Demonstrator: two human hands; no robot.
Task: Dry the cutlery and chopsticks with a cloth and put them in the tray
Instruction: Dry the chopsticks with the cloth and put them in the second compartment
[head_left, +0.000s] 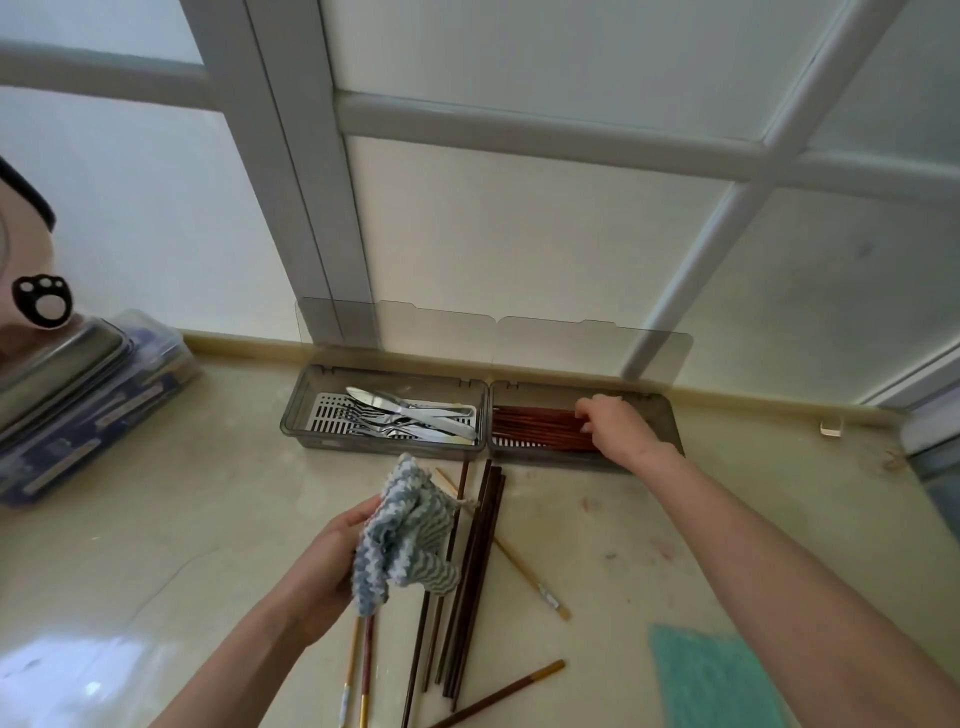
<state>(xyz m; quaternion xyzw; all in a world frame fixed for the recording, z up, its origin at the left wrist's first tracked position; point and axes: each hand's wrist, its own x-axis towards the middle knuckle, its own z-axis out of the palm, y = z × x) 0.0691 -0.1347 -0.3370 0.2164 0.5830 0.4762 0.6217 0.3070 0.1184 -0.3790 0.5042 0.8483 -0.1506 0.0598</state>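
Two grey trays stand side by side against the wall with clear lids raised. The left tray (304, 402) holds several steel knives and forks (415, 418). The right tray (670, 415) holds several reddish-brown chopsticks (535, 428). My right hand (615, 423) reaches into the right tray, its fingertips resting on those chopsticks. My left hand (324, 558) grips a bunched blue-and-white striped cloth (402, 535) above the counter. Under and beside the cloth lie several loose dark chopsticks (475, 577) and a pale one (519, 564).
A stack of flat boxes with a metal tin (67, 400) sits at the left. A teal cloth (717, 680) lies at the front right. A small clip (830, 427) rests by the wall at the right. The counter (182, 519) is pale and glossy.
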